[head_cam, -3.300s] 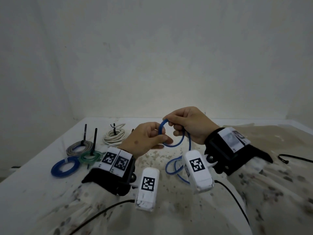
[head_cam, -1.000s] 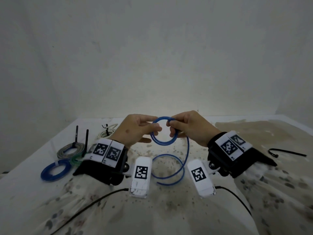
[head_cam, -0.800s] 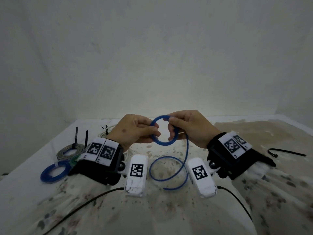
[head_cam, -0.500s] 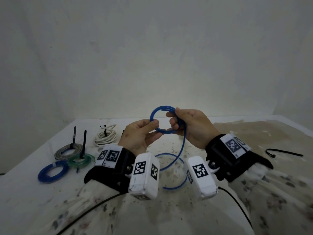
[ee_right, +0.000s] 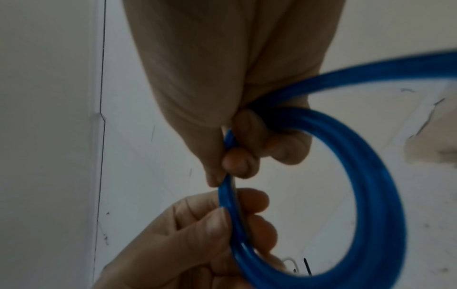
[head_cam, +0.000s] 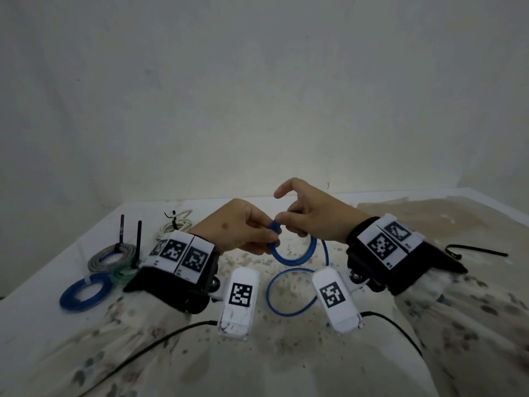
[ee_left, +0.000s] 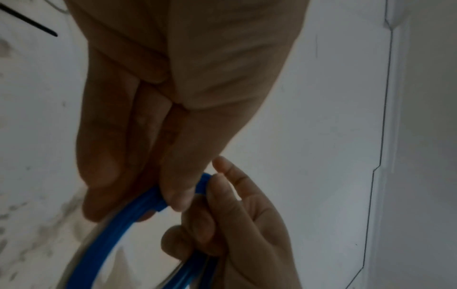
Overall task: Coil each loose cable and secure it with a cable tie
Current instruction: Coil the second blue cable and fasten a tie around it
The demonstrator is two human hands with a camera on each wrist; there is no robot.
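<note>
A blue cable is wound into a small coil held above the table. My left hand pinches the coil's left top between thumb and fingers. My right hand grips its right top with thumb and lower fingers, index finger raised free. The cable's loose tail hangs in one wide loop under the coil. In the right wrist view the coil curves out from my right hand to my left hand. The left wrist view shows my left hand pinching the strands.
A loose black cable tie lies on the table at the right. At the left lie tied coils: blue, green, grey and white. Walls close the table's back and left.
The coil has swung from standing above my hands to hanging below them. Both hands have come lower, and my right index finger has lifted off the cable.
</note>
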